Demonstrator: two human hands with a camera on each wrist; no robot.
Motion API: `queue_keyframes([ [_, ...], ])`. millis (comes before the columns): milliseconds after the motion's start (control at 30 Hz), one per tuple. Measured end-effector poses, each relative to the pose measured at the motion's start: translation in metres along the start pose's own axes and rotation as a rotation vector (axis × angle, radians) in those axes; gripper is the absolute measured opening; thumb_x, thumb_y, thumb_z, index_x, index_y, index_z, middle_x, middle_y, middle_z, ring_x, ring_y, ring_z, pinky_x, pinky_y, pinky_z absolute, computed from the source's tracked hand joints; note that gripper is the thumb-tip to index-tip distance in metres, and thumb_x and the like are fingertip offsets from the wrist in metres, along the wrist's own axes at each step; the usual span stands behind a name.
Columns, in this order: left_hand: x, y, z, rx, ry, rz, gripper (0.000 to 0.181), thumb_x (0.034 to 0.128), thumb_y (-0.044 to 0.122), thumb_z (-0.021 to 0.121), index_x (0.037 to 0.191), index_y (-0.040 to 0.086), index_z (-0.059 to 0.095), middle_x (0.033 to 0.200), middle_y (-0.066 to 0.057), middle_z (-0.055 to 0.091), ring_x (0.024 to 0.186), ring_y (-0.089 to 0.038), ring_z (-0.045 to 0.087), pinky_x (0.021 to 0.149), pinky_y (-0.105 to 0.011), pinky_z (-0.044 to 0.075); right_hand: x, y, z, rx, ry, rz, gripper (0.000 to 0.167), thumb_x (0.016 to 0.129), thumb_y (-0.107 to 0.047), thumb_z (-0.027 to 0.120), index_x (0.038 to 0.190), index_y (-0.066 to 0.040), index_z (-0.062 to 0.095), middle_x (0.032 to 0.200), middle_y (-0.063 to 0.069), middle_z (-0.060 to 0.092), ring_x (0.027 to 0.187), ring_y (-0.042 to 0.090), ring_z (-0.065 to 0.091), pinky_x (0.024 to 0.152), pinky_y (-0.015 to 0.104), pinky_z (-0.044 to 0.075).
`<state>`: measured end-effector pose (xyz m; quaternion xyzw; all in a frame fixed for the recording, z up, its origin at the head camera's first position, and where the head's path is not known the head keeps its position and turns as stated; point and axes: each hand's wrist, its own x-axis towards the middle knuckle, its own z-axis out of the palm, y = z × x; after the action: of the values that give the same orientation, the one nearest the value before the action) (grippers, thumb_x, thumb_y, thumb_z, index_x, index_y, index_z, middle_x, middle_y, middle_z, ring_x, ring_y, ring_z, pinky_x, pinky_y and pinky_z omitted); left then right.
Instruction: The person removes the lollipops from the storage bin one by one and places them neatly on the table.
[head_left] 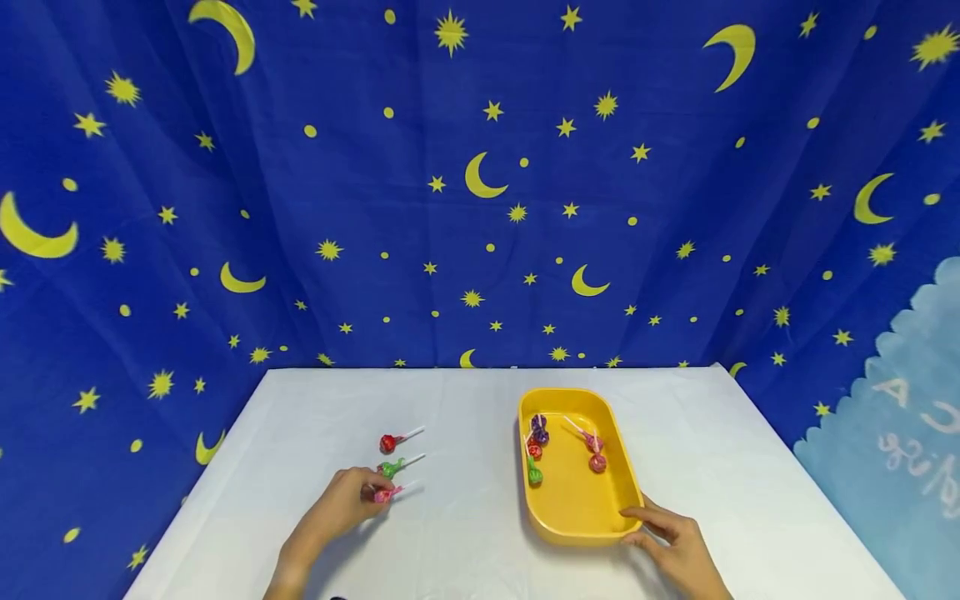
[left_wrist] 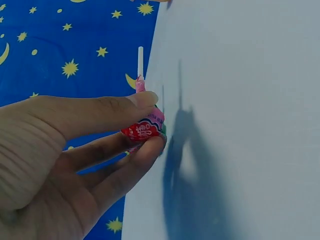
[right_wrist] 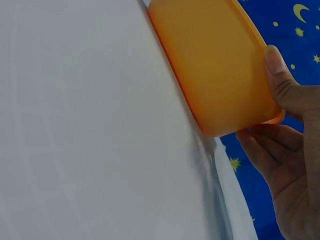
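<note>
A pink lollipop [head_left: 386,495] is pinched between the thumb and fingers of the left hand [head_left: 341,507]; the left wrist view shows its pink and red wrapper [left_wrist: 145,127] with the white stick upward. Just beyond it on the table lie a green lollipop [head_left: 391,468] and a red lollipop [head_left: 388,443], sticks to the right. The right hand [head_left: 675,546] grips the near right corner of a yellow tray [head_left: 581,537], its thumb [right_wrist: 276,61] on the wall in the right wrist view. Inside are purple, red and green lollipops at the left and pink ones [head_left: 597,462] at the right.
The white table [head_left: 465,533] runs back to a blue curtain [head_left: 420,208] with yellow moons and stars, which also stands at both sides. A light blue panel with white letters [head_left: 900,467] hangs at the right. A small dark object shows at the bottom edge.
</note>
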<state>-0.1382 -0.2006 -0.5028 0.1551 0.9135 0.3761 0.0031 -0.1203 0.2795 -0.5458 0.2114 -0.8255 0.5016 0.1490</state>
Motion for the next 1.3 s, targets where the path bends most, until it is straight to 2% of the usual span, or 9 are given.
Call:
queue_keyframes([
  [200, -0.001, -0.002, 0.004, -0.003, -0.002, -0.032, 0.021, 0.0721, -0.001, 0.078, 0.092, 0.003, 0.074, 0.083, -0.001, 0.067, 0.071, -0.008, 0.060, 0.064, -0.021, 0.050, 0.002, 0.000, 0.000, 0.002, -0.002, 0.011, 0.027, 0.073, 0.005, 0.078, 0.099, 0.004, 0.073, 0.111, 0.039, 0.060, 0.114, -0.011, 0.048, 0.078, 0.014, 0.053],
  [500, 0.003, 0.000, 0.007, 0.003, -0.027, -0.008, 0.021, 0.0724, -0.002, 0.078, 0.092, 0.001, 0.073, 0.082, -0.001, 0.067, 0.073, -0.011, 0.063, 0.066, -0.020, 0.052, 0.003, -0.003, 0.000, 0.005, 0.005, 0.075, 0.026, 0.073, 0.002, 0.079, 0.099, 0.003, 0.074, 0.112, 0.036, 0.062, 0.114, -0.012, 0.047, 0.081, 0.014, 0.053],
  [800, 0.002, -0.001, 0.011, 0.001, -0.028, -0.021, 0.019, 0.0722, -0.005, 0.078, 0.090, 0.001, 0.073, 0.081, -0.001, 0.065, 0.072, -0.009, 0.062, 0.064, -0.020, 0.052, 0.002, -0.003, 0.000, 0.008, -0.003, 0.076, 0.026, 0.074, 0.002, 0.079, 0.099, 0.004, 0.073, 0.112, 0.036, 0.062, 0.115, -0.012, 0.046, 0.081, 0.013, 0.052],
  [967, 0.000, -0.002, 0.012, 0.029, -0.006, -0.024, 0.021, 0.0702, -0.005, 0.079, 0.089, 0.002, 0.073, 0.080, 0.000, 0.064, 0.072, -0.006, 0.058, 0.063, -0.021, 0.050, 0.000, -0.002, 0.000, 0.005, -0.013, 0.064, 0.026, 0.075, 0.001, 0.078, 0.101, 0.004, 0.073, 0.113, 0.038, 0.061, 0.115, -0.012, 0.046, 0.081, 0.014, 0.052],
  [1167, -0.001, -0.001, 0.015, 0.025, -0.005, -0.049, 0.023, 0.0708, -0.003, 0.080, 0.092, 0.002, 0.072, 0.080, -0.001, 0.061, 0.071, -0.008, 0.053, 0.061, -0.021, 0.046, -0.002, -0.001, -0.001, 0.000, -0.001, 0.038, 0.026, 0.074, 0.004, 0.078, 0.100, 0.004, 0.073, 0.110, 0.037, 0.062, 0.115, -0.012, 0.046, 0.080, 0.013, 0.052],
  [1300, -0.001, -0.001, 0.012, 0.017, 0.000, -0.058, 0.026, 0.0703, -0.002, 0.080, 0.094, 0.002, 0.072, 0.081, -0.001, 0.061, 0.072, -0.009, 0.055, 0.062, -0.021, 0.047, 0.000, -0.001, -0.001, 0.009, -0.014, 0.037, 0.026, 0.075, 0.002, 0.078, 0.101, 0.004, 0.073, 0.112, 0.037, 0.061, 0.115, -0.012, 0.046, 0.080, 0.012, 0.052],
])
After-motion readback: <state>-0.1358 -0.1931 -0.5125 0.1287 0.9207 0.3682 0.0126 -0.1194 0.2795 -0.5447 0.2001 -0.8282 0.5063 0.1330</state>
